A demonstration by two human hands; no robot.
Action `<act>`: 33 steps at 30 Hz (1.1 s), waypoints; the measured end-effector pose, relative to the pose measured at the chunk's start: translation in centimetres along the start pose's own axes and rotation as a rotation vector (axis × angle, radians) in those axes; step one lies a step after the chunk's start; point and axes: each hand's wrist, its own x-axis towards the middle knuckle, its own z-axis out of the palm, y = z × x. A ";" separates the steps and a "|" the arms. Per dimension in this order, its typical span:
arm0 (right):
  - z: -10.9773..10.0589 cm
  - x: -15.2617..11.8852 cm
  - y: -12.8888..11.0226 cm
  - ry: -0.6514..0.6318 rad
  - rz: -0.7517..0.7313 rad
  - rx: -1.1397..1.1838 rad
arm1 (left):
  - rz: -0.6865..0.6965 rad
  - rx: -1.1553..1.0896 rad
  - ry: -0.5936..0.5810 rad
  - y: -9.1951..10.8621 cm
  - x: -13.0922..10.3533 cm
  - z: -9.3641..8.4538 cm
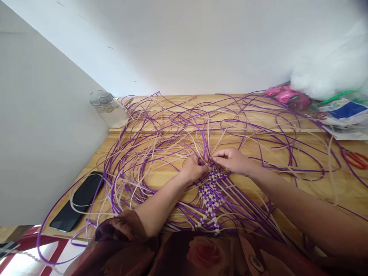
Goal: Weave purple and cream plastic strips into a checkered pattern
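Observation:
A woven piece (211, 195) of purple and cream strands lies on the wooden table in front of my body, with long loose strands (178, 119) fanning out on all sides. At its far end, my left hand (194, 168) has its fingers closed round strands, thumb pointing right. Close beside it on the right, my right hand (231, 160) pinches a strand between thumb and forefinger. The fingertips of both hands nearly meet above the weave. Which single strands each hand grips is too small to tell.
A dark phone (77, 203) lies at the left under some strands. A clear bottle (110, 109) stands at the back left. Orange-handled scissors (356, 159), plastic packets (345, 115), a pink bundle (287, 96) and white stuffing (327, 73) are at the right. A wall rises behind.

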 end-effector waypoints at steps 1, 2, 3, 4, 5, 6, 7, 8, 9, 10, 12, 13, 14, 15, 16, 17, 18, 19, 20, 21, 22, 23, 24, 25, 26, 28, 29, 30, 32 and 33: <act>0.1 0.3 0.2 -0.003 -0.035 -0.040 | 0.011 0.022 -0.003 -0.1 0.1 -0.1; 0.2 0.6 0.4 -0.004 -0.059 -0.059 | 0.023 0.040 0.002 -0.1 0.1 -0.1; 0.3 0.8 0.5 -0.002 -0.071 -0.055 | 0.033 0.052 0.011 -0.1 0.1 -0.2; 0.4 1.0 0.5 0.001 -0.073 -0.032 | 0.043 0.063 0.014 -0.1 0.1 -0.2; 0.5 1.1 0.5 0.000 -0.065 0.002 | 0.050 0.069 0.011 -0.1 0.1 -0.2; 0.6 1.2 0.5 -0.001 -0.049 0.034 | 0.053 0.072 0.003 0.0 0.1 -0.2; 0.6 1.2 0.4 0.000 -0.025 0.058 | 0.052 0.072 -0.008 0.0 0.1 -0.2; 0.7 1.1 0.3 0.006 0.004 0.073 | 0.050 0.070 -0.018 0.0 0.1 -0.2; 0.6 0.9 0.2 0.020 0.031 0.085 | 0.047 0.068 -0.025 0.0 0.1 -0.2; 0.5 0.8 0.2 0.035 0.054 0.103 | 0.045 0.062 -0.021 0.0 0.0 -0.2; 0.2 0.3 0.2 0.035 0.088 0.164 | 0.041 0.033 0.003 -0.1 0.0 -0.1; -0.1 0.0 0.2 0.016 0.095 0.200 | 0.035 0.011 0.009 -0.2 0.0 -0.1; -0.4 -0.2 0.3 -0.011 0.092 0.235 | 0.023 -0.013 0.008 -0.3 0.0 -0.1; -0.6 -0.5 0.3 -0.044 0.082 0.266 | 0.010 -0.036 0.000 -0.3 0.0 0.0; -0.8 -0.7 0.3 -0.078 0.069 0.293 | -0.001 -0.053 -0.012 -0.3 0.0 0.0; -0.9 -0.8 0.3 -0.109 0.060 0.318 | -0.008 -0.063 -0.026 -0.2 0.0 0.0; -1.0 -0.9 0.3 -0.134 0.065 0.346 | -0.009 -0.071 -0.040 -0.2 -0.1 0.0; -0.9 -0.9 0.3 -0.151 0.089 0.382 | -0.005 -0.079 -0.051 0.0 -0.2 0.1; -0.9 -0.9 0.4 -0.160 0.129 0.424 | -0.003 -0.088 -0.064 0.1 -0.3 0.1; -0.8 -0.9 0.4 -0.161 0.178 0.470 | -0.003 -0.100 -0.073 0.3 -0.3 0.2; -0.7 -0.8 0.5 -0.147 0.222 0.513 | -0.011 -0.118 -0.073 0.4 -0.4 0.2; -0.6 -0.8 0.6 -0.116 0.250 0.547 | -0.023 -0.142 -0.062 0.6 -0.5 0.3; -0.6 -0.8 0.7 -0.072 0.260 0.565 | -0.039 -0.169 -0.040 0.7 -0.5 0.3; -0.5 -0.9 0.9 -0.024 0.255 0.568 | -0.057 -0.198 -0.017 0.7 -0.6 0.4; -0.5 -1.0 1.2 0.028 0.244 0.562 | -0.070 -0.224 0.008 0.7 -0.5 0.4; -0.4 -1.3 1.6 0.112 0.242 0.551 | -0.071 -0.252 0.038 0.6 -0.5 0.5; -0.4 -1.5 1.8 0.140 0.260 0.547 | -0.061 -0.253 0.041 0.5 -0.4 0.5; -0.4 -1.8 1.9 0.167 0.284 0.547 | -0.051 -0.249 0.041 0.4 -0.4 0.5; -0.4 -2.4 1.5 0.205 0.300 0.525 | -0.051 -0.240 0.056 0.3 -0.3 0.5; -0.4 -2.9 1.1 0.181 0.278 0.492 | -0.071 -0.236 0.067 0.3 -0.3 0.5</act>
